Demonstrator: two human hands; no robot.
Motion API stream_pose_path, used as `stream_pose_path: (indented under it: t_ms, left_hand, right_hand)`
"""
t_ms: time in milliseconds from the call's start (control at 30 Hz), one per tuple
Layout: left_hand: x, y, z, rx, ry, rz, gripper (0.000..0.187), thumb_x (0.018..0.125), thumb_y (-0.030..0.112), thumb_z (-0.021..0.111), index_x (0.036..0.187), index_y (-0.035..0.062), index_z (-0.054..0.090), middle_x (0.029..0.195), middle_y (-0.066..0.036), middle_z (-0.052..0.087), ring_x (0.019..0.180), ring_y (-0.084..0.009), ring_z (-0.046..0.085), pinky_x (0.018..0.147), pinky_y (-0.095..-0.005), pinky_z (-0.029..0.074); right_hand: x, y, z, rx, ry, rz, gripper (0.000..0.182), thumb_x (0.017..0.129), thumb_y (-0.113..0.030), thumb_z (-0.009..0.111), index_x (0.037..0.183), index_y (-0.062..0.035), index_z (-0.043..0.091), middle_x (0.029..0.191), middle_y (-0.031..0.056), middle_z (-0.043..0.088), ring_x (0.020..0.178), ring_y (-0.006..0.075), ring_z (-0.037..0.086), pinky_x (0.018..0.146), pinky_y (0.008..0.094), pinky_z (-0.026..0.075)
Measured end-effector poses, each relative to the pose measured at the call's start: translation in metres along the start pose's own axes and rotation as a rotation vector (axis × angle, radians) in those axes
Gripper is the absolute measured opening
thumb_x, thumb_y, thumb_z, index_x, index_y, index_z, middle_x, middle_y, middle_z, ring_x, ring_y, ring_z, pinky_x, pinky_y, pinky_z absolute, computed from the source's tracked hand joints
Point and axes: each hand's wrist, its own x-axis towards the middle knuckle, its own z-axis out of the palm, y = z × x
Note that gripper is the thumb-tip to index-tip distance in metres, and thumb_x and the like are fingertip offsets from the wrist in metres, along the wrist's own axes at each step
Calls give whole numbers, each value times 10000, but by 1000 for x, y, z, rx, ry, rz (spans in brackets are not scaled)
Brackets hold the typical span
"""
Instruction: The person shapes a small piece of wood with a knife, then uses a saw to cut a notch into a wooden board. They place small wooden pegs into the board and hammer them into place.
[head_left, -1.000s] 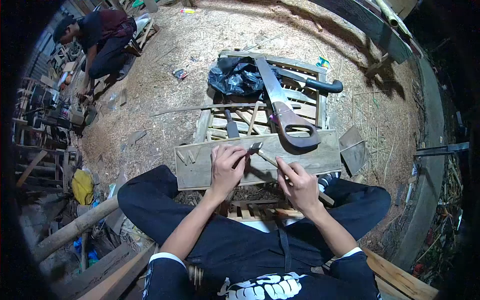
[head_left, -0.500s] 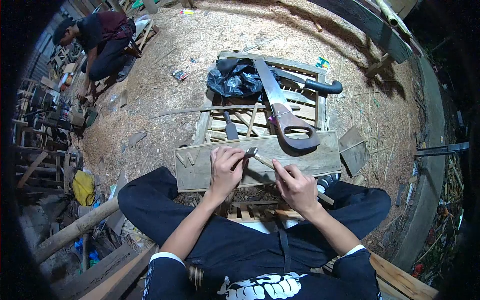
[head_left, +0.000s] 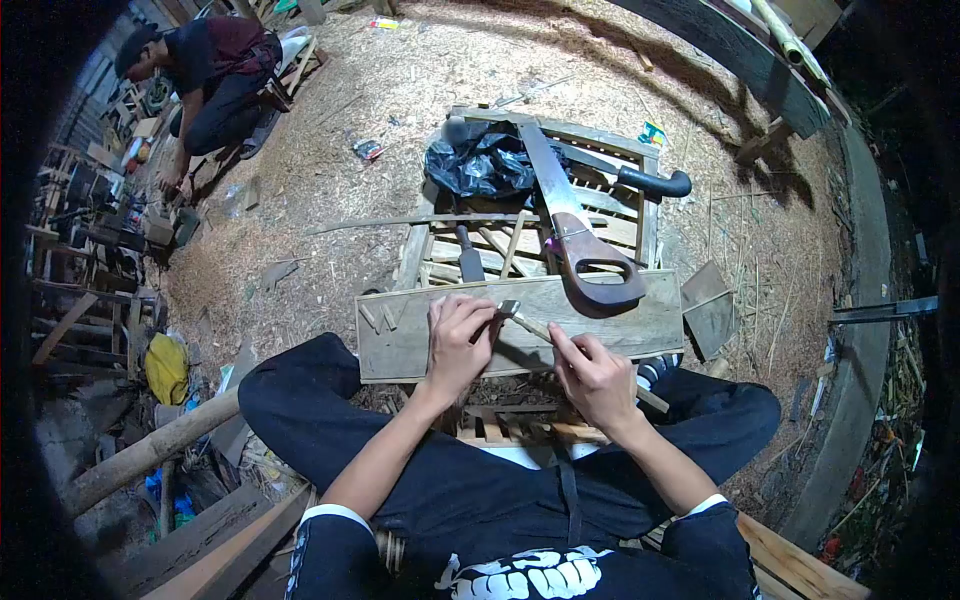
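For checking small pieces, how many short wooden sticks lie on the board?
2: one stick near the left end of the board, another just right of it. The left hand may hide more.

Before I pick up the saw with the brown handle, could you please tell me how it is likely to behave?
The saw may flex somewhat, since its blade looks long and thin. It will probably feel heavier toward the handle, which looks much thicker. It seems unlikely to roll, being broad and flat.
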Motion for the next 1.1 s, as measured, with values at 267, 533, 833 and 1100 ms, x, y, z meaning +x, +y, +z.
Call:
stream_pose_path:
  t_ms: [267, 533, 833, 1100]
  left_hand:
    - [-1, -2, 2, -5, 2, 11, 182, 804, 13, 799, 980, 47, 764, 1068, -58, 751, 1049, -271, 652, 979, -441, 414]
    - [0, 1, 0, -1, 12, 5, 161, 801, 29, 802, 957, 48, 766, 1036, -46, 755, 1030, -260, 657, 988, -442, 418]
    - [-2, -1, 2, -11, -10, -14, 193, 808, 45, 818, 996, 58, 776, 1067, -61, 753, 1063, -279, 644, 992, -451, 406]
    - [-2, -1, 2, -1, -5, -2, 178, 824, 75, 828, 990, 41, 774, 1081, -79, 755, 1055, -290, 646, 994, -458, 411]
  right_hand:
    - [-1, 3, 2, 0, 55, -14, 526, 873, -116, 799, 1389, -173, 708, 846, 46, 627, 608, 231, 661, 537, 385, 534]
    - [-1, 3, 2, -1, 71, -13, 536, 874, -107, 796, 1397, -172, 700, 841, 50, 627, 606, 229, 659, 550, 389, 539]
    - [0, 1, 1, -32, 50, -18, 508, 882, -100, 787, 1379, -171, 711, 818, 48, 629, 614, 236, 665, 549, 391, 538]
    - [1, -1, -1, -5, 30, -6, 504, 886, -88, 784, 1380, -152, 708, 845, 61, 633, 609, 242, 653, 548, 391, 523]
